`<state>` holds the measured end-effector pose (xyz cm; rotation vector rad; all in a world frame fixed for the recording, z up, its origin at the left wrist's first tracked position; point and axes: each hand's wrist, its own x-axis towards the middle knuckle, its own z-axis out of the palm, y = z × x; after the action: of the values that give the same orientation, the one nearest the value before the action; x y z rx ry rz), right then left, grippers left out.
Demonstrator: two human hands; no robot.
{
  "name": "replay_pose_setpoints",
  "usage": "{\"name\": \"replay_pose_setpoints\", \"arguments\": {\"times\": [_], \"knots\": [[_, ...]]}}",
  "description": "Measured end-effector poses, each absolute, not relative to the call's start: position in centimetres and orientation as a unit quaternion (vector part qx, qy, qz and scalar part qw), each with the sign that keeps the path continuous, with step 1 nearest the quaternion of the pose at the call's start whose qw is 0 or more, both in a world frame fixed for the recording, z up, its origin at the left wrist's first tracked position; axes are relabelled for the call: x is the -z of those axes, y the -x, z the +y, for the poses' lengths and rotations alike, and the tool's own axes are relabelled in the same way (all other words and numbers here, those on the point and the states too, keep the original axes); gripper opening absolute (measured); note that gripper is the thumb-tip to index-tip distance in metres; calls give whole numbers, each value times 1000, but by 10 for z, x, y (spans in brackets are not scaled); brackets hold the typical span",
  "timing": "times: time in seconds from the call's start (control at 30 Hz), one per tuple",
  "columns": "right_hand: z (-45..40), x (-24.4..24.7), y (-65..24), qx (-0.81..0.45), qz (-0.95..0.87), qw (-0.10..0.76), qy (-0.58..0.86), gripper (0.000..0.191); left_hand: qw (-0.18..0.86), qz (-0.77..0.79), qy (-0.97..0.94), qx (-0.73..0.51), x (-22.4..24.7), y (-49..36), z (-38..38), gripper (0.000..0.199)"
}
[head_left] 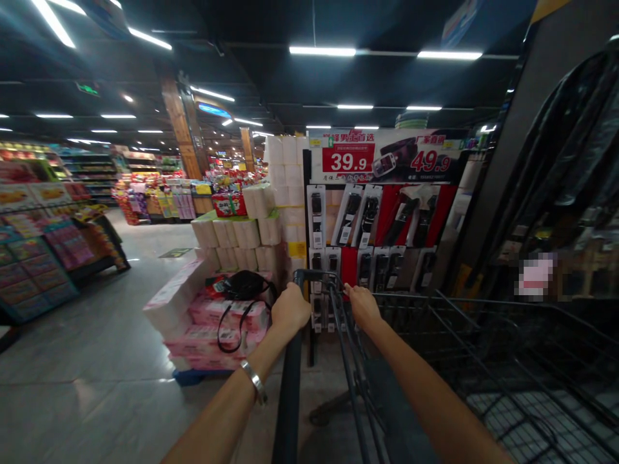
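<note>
Two hands on the shopping cart [391, 412] at 6 o'clock: left hand [291, 310] fingers clamped on the handle's [289, 393] 12-o'clock end, right hand [364, 309] on the frame [350, 377], finger closure can't tell; likely stiff, heavy to lift, easy rolling, best held by that handle.

- Twelve o'clock, strip lights [322, 51] blaze beneath a dark ceiling [271, 80]!
- Ten o'clock, a wooden pillar [175, 122] rises, a green sign [88, 88] glowing!
- Nine to ten, stocked shelves [91, 169]!
- Eight o'clock, grey floor [97, 361] catches the glare!
</note>
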<state>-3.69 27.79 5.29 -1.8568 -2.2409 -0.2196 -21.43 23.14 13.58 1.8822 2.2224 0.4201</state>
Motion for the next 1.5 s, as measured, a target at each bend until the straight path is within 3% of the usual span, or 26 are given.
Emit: {"name": "replay_pose_setpoints", "arguments": {"times": [0.7,0.93,1.27,1.5], "knots": [[264,-52,-50,128,-710,62,690,30,118,744,-641,-150,-140,215,229,28],[263,-76,0,181,-781,181,569,28,105,746,-640,-150,-137,215,232,26],[291,-40,39,52,-805,263,529,28,108,747,-641,-141,-137,216,233,26],[289,-42,23,46,-813,224,535,23,115,740,-645,-149,-137,217,233,23]]}}
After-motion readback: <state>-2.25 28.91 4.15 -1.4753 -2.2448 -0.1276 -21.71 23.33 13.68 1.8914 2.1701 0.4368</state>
